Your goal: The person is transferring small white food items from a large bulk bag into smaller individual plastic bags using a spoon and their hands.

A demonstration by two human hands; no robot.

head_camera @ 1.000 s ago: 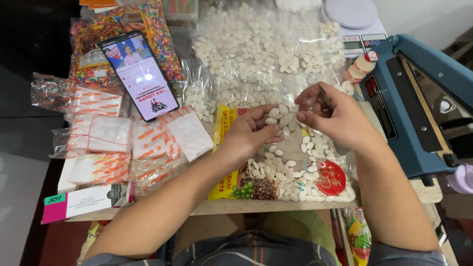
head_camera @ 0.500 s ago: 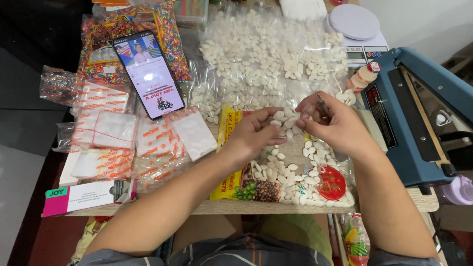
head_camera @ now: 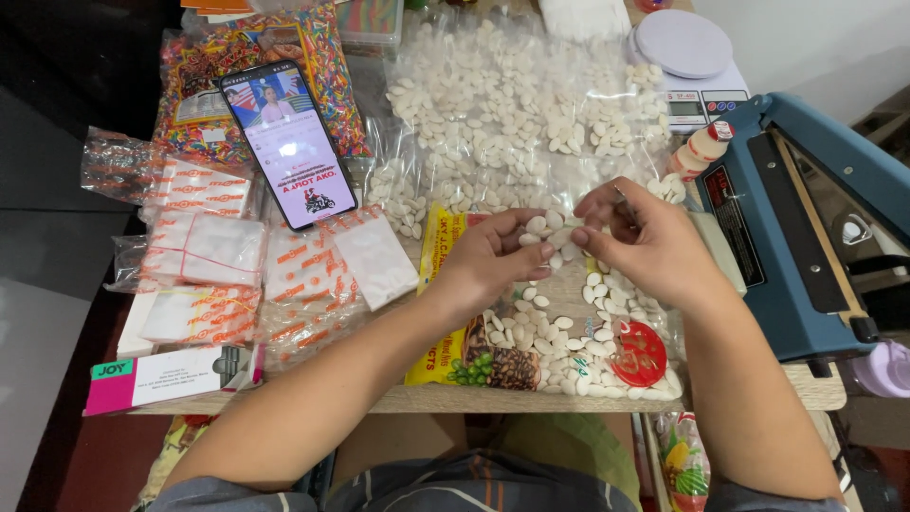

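Observation:
My left hand (head_camera: 493, 256) and my right hand (head_camera: 645, 242) meet over the middle of the table, fingertips pinched together on a small clear plastic bag (head_camera: 566, 230) with a few white seeds in it. The right hand also grips a thin metal tool, mostly hidden. Under the hands lies a yellow printed packet (head_camera: 474, 351) covered with loose white seeds (head_camera: 569, 341). A large clear bag of white seeds (head_camera: 512, 104) is spread out behind.
A phone (head_camera: 289, 142) with a lit screen leans on a bag of coloured sprinkles (head_camera: 322, 57). Stacks of small orange-printed bags (head_camera: 204, 251) lie at left. A blue heat sealer (head_camera: 806, 228) stands at right, a white kitchen scale (head_camera: 687, 57) behind it.
Both hands have come closer together and drawn slightly toward me, fingertips now meeting on the small bag. The camera view has shifted a little.

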